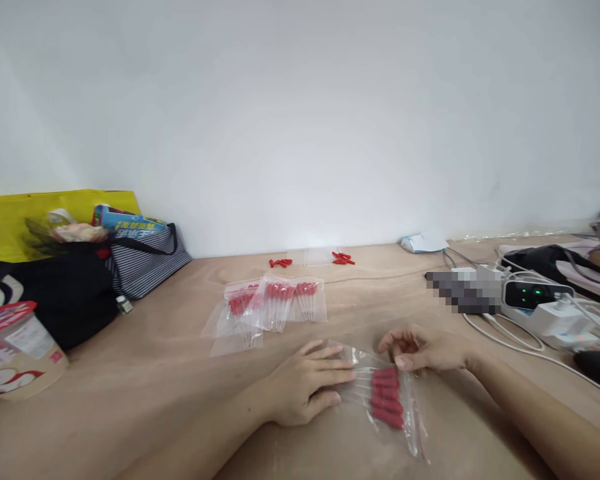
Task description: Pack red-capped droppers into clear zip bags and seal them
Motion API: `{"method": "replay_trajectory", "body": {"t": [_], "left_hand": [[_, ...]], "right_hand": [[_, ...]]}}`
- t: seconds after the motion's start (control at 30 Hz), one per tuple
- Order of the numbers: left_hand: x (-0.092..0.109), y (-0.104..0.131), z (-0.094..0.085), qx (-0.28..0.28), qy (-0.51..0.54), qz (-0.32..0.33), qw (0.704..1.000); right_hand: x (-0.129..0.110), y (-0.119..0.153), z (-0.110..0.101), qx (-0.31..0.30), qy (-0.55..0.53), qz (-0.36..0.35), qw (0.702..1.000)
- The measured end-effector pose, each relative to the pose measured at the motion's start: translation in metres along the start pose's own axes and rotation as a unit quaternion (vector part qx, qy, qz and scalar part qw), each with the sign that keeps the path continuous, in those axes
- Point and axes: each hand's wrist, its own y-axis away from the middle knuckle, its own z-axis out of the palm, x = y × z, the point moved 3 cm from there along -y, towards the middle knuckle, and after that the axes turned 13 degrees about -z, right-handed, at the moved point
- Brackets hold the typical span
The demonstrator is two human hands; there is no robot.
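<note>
Left grip (pixel 305 385) touches one bag (pixel 412 417); three filled bags (pixel 279 313) lie beyond.

I can't make out a single word for certain from where I stand. The blue packet (pixel 130 222) carries bold yellow characters, smeared past reading, and the yellow bag (pixel 10 220) has dark lettering cut off at its edge. On the tub with the red rim (pixel 23 363) there's a printed white snowman (rather a cheery fellow), some pale characters, a small red square mark and a white label (pixel 31 339) whose print is too fine for me. The black display (pixel 533 293) shows glowing green marks, too small to decipher.
</note>
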Motion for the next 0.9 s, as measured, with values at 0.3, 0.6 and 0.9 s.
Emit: {"method": "replay_trajectory", "body": {"t": [0.3,0.6,0.9], "left_hand": [[-0.026,-0.054,0.012,0.267,-0.019,-0.158,0.950],[-0.022,-0.043,0.012,0.227,0.020,-0.099,0.969],[-0.052,-0.062,0.007,0.262,-0.018,-0.140,0.955]], "right_hand": [[0.008,0.004,-0.008,0.110,-0.041,0.093,0.989],[0.017,-0.028,0.007,0.359,-0.009,0.025,0.933],[0.021,-0.067,-0.021,0.363,0.018,0.018,0.931]]}}
